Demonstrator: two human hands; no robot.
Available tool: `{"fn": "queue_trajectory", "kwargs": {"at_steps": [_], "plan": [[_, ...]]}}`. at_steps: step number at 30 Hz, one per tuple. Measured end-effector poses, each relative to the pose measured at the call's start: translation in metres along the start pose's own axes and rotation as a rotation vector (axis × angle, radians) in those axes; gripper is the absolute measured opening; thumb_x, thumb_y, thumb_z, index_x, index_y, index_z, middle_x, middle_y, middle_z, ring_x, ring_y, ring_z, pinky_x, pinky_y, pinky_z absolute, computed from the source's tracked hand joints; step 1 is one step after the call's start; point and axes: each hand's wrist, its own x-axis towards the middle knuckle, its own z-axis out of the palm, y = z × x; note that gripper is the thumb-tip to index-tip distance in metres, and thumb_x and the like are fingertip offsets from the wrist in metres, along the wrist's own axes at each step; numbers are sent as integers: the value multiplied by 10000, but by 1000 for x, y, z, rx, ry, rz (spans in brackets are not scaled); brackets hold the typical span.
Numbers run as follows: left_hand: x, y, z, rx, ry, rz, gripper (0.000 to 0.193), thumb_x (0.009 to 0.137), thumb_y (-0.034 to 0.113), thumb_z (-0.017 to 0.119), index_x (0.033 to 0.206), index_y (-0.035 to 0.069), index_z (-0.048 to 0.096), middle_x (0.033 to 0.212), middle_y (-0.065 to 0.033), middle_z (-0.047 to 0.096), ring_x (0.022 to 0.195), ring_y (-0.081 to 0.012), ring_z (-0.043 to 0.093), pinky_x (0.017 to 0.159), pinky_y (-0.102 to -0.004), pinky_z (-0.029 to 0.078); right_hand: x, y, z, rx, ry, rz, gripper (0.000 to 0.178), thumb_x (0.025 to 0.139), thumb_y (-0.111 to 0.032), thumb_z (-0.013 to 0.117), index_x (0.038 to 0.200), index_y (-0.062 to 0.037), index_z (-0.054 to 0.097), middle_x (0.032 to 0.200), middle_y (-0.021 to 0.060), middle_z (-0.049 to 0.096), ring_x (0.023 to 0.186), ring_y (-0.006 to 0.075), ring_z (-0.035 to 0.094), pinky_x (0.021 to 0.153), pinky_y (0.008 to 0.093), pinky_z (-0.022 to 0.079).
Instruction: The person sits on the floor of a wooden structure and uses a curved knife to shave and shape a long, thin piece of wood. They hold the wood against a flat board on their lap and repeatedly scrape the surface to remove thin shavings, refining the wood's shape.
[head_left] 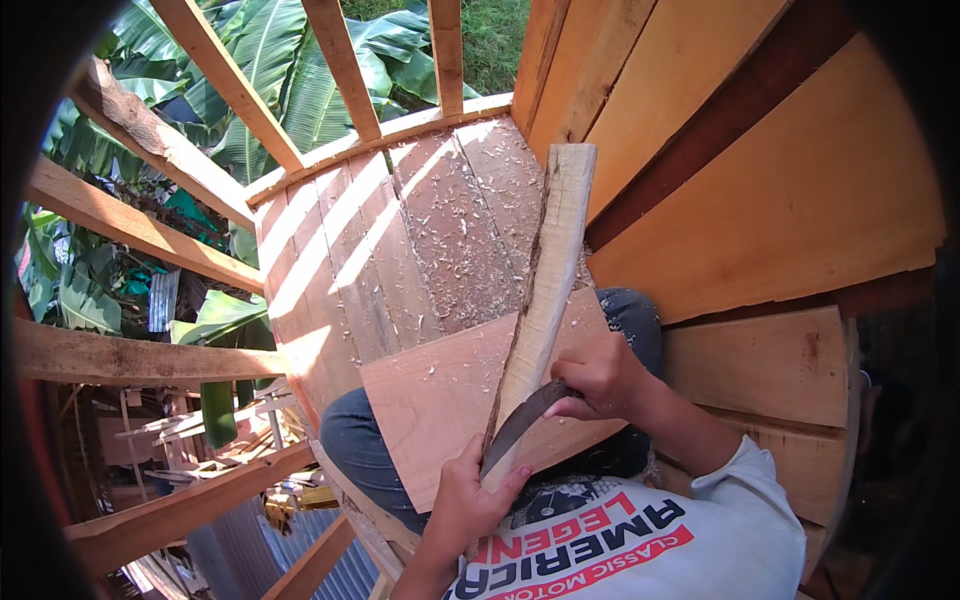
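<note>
A long, pale piece of wood (545,270) with rough, bark-dark edging slants from near my body toward the far railing. Across its near part lies a dark curved knife blade (522,422). My right hand (605,378) is closed around the knife's right end. My left hand (470,500) grips the near end of the wood, its thumb along the right side; the blade's other end reaches to its fingers, and whether they also pinch it I cannot tell. Under the wood, a flat board (425,385) rests across my legs.
Curled shavings (465,270) litter the plank floor (310,250) ahead. Wooden railing bars (345,70) stand on the left and far sides, with banana leaves (260,80) beyond. A wooden panel wall (790,180) rises close on the right. Corrugated sheets (240,545) lie below, outside the railing.
</note>
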Motion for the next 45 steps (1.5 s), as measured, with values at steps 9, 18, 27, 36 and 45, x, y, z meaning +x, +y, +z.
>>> {"fn": "queue_trajectory", "kwargs": {"at_steps": [9, 18, 27, 36, 45], "plan": [[8, 0, -11, -82, -31, -77, 409, 813, 205, 700, 1077, -76, 562, 769, -98, 606, 706, -136, 545, 639, -299, 461, 15, 25, 6, -11, 76, 184, 444, 871, -432, 654, 676, -40, 577, 565, 129, 526, 526, 306, 588, 479, 367, 437], [21, -13, -17, -163, -51, -44, 507, 826, 282, 712, 1149, -72, 547, 814, -236, 662, 751, -272, 683, 692, -348, 518, 38, 43, 8, 174, 56, 342, 429, 928, -401, 586, 720, -26, 579, 589, 137, 545, 523, 320, 579, 484, 374, 436], [27, -22, -31, -290, -96, -143, 543, 810, 213, 708, 1207, -105, 518, 904, -212, 660, 863, -208, 639, 779, -339, 500, 56, 51, 28, 47, -96, -64, 464, 957, -393, 561, 659, -42, 495, 508, 89, 436, 432, 175, 475, 440, 322, 371], [32, -22, -41, -373, -33, -120, 510, 821, 261, 710, 1142, -94, 533, 850, -216, 640, 823, -240, 648, 760, -352, 501, 80, 54, 28, 84, -307, 53, 447, 955, -366, 547, 683, -14, 499, 542, 131, 463, 456, 275, 510, 455, 350, 386], [34, -33, -42, -374, -85, -96, 525, 833, 307, 711, 1102, -103, 522, 836, -278, 638, 789, -355, 674, 697, -394, 526, 101, 65, 16, 67, -177, 398, 450, 937, -412, 548, 717, -20, 556, 548, 130, 502, 489, 312, 563, 480, 368, 437]]}}
